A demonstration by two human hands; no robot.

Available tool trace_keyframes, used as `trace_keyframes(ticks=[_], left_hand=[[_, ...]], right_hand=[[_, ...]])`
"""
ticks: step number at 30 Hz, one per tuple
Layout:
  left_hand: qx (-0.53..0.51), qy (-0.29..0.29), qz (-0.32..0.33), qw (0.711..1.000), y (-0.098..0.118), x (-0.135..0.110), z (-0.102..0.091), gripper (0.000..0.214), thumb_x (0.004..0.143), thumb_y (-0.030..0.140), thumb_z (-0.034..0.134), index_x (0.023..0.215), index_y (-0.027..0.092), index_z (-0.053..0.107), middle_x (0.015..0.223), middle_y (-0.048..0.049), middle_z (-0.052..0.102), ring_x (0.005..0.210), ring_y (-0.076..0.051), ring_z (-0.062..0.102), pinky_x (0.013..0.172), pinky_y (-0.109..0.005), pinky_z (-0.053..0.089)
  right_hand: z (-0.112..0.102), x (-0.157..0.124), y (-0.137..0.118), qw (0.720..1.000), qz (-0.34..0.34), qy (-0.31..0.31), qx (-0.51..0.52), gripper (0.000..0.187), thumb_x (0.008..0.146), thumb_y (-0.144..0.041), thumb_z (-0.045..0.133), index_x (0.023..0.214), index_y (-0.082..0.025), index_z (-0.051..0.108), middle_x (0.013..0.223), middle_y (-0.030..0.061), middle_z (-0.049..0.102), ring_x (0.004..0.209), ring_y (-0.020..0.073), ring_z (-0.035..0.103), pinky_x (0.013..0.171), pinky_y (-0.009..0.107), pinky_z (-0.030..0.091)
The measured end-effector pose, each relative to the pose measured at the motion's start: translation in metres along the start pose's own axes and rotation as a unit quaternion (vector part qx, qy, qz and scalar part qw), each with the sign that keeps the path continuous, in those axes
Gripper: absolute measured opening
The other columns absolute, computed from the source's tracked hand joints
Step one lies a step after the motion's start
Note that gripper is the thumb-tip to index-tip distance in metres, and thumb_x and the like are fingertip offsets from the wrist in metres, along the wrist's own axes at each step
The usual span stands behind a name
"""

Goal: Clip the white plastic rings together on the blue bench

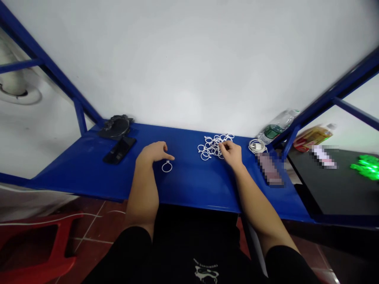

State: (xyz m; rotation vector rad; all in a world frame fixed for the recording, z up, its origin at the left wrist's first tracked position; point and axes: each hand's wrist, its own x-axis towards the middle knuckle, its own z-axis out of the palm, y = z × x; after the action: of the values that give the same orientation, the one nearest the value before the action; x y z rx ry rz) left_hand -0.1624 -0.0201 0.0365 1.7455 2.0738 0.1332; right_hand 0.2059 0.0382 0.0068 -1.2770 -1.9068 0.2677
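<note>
Several thin white plastic rings, each with a small tab, lie in a loose pile [211, 147] on the blue tabletop [189, 181]. My right hand [233, 154] is at the pile's right side, its thumb and fingertips pinched together on a white ring that they partly hide. One single white ring [167, 167] lies apart from the pile, nearer to me, with its tab pointing away. Just above that tab, my left hand [154, 152] has its thumb stretched out and its fingers curved, with a gap between them. Nothing shows in its grasp.
At left are a black phone [120, 150] and a crumpled black item [117, 126]. A coiled white cable [257, 146], a blurred-out flat object [270, 169] and a plastic bottle [276, 128] lie at right. Blue frame bars [79, 114] rise at both ends, before a white wall.
</note>
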Motion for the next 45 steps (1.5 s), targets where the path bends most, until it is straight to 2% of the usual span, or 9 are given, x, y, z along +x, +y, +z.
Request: trace_keyframes(ticks=[4, 9, 19, 27, 31, 34, 37, 41, 45], left_hand=[[-0.013, -0.078, -0.002, 0.997, -0.013, 0.008, 0.005, 0.052, 0.057, 0.047, 0.095, 0.093, 0.023, 0.067, 0.091, -0.0029, 0.074, 0.082, -0.024, 0.068, 0.065, -0.031, 0.045], [-0.04, -0.097, 0.073, 0.992, 0.017, 0.013, 0.021, 0.035, 0.062, 0.033, 0.091, 0.083, 0.022, 0.065, 0.081, 0.0002, 0.074, 0.073, -0.02, 0.068, 0.061, -0.029, 0.045], [-0.145, 0.153, 0.396, 0.894, 0.099, 0.002, 0.062, 0.006, 0.088, 0.026, 0.072, 0.087, 0.024, 0.077, 0.096, -0.002, 0.081, 0.093, -0.02, 0.073, 0.091, -0.034, 0.052], [-0.176, 0.261, 0.409, 0.856, 0.109, 0.007, 0.079, 0.009, 0.09, 0.023, 0.07, 0.083, 0.024, 0.074, 0.087, -0.0002, 0.08, 0.081, -0.018, 0.073, 0.085, -0.035, 0.053], [-0.185, 0.298, 0.387, 0.853, 0.109, 0.012, 0.085, 0.017, 0.1, 0.031, 0.062, 0.098, 0.024, 0.077, 0.105, -0.004, 0.081, 0.105, -0.022, 0.075, 0.1, -0.04, 0.052], [-0.15, 0.265, 0.358, 0.883, 0.107, 0.016, 0.089, 0.035, 0.105, 0.041, 0.053, 0.131, 0.024, 0.069, 0.144, -0.0096, 0.067, 0.143, -0.027, 0.055, 0.118, -0.049, 0.041], [-0.067, 0.165, 0.307, 0.935, 0.105, 0.019, 0.093, 0.076, 0.098, 0.063, 0.057, 0.16, 0.022, 0.042, 0.17, -0.0148, 0.033, 0.161, -0.035, 0.023, 0.126, -0.058, 0.026], [0.03, 0.056, 0.267, 0.961, 0.105, 0.021, 0.103, 0.116, 0.082, 0.083, 0.061, 0.169, 0.018, 0.021, 0.175, -0.0197, 0.013, 0.162, -0.042, 0.006, 0.129, -0.063, 0.011], [0.053, 0.056, 0.278, 0.958, 0.107, 0.023, 0.11, 0.12, 0.08, 0.089, 0.056, 0.17, 0.02, 0.016, 0.175, -0.0189, 0.01, 0.162, -0.042, 0.004, 0.129, -0.063, 0.007]], right_hand=[[0.006, -0.004, -0.006, 0.998, -0.031, -0.044, -0.017, 0.031, 0.097, -0.045, 0.059, 0.081, -0.021, 0.071, 0.072, 0.0028, 0.073, 0.066, 0.0178, 0.065, 0.064, 0.028, 0.043], [0.009, -0.009, -0.015, 0.995, -0.059, -0.079, -0.014, 0.027, 0.098, -0.042, 0.059, 0.086, -0.022, 0.073, 0.078, 0.0035, 0.075, 0.07, 0.019, 0.068, 0.068, 0.029, 0.045], [0.016, -0.019, -0.032, 0.972, -0.146, -0.174, 0.061, 0.023, 0.102, -0.031, 0.058, 0.114, -0.023, 0.075, 0.097, 0.0041, 0.08, 0.083, 0.0186, 0.074, 0.076, 0.029, 0.051], [0.012, -0.017, -0.03, 0.974, -0.155, -0.151, 0.061, 0.025, 0.105, -0.032, 0.053, 0.108, -0.024, 0.076, 0.102, 0.0046, 0.08, 0.089, 0.0196, 0.075, 0.08, 0.031, 0.053], [0.002, -0.006, -0.011, 0.99, -0.111, -0.09, 0.006, 0.028, 0.103, -0.041, 0.055, 0.111, -0.024, 0.077, 0.103, 0.007, 0.08, 0.092, 0.0229, 0.073, 0.085, 0.036, 0.055], [-0.007, 0.008, 0.018, 0.999, -0.029, -0.009, -0.025, 0.039, 0.102, -0.05, 0.054, 0.12, -0.021, 0.075, 0.115, 0.0118, 0.078, 0.107, 0.0287, 0.07, 0.099, 0.044, 0.054], [-0.009, 0.017, 0.048, 0.998, 0.001, -0.015, -0.061, 0.058, 0.101, -0.057, 0.052, 0.14, -0.017, 0.065, 0.141, 0.0171, 0.067, 0.133, 0.0333, 0.059, 0.116, 0.05, 0.043], [0.003, 0.018, 0.066, 0.986, 0.054, -0.095, -0.128, 0.075, 0.1, -0.066, 0.048, 0.158, -0.018, 0.047, 0.167, 0.0163, 0.038, 0.157, 0.0401, 0.028, 0.126, 0.063, 0.024], [0.014, 0.022, 0.068, 0.974, 0.096, -0.139, -0.149, 0.081, 0.099, -0.074, 0.043, 0.163, -0.024, 0.038, 0.173, 0.0144, 0.025, 0.16, 0.0431, 0.017, 0.124, 0.073, 0.015]])
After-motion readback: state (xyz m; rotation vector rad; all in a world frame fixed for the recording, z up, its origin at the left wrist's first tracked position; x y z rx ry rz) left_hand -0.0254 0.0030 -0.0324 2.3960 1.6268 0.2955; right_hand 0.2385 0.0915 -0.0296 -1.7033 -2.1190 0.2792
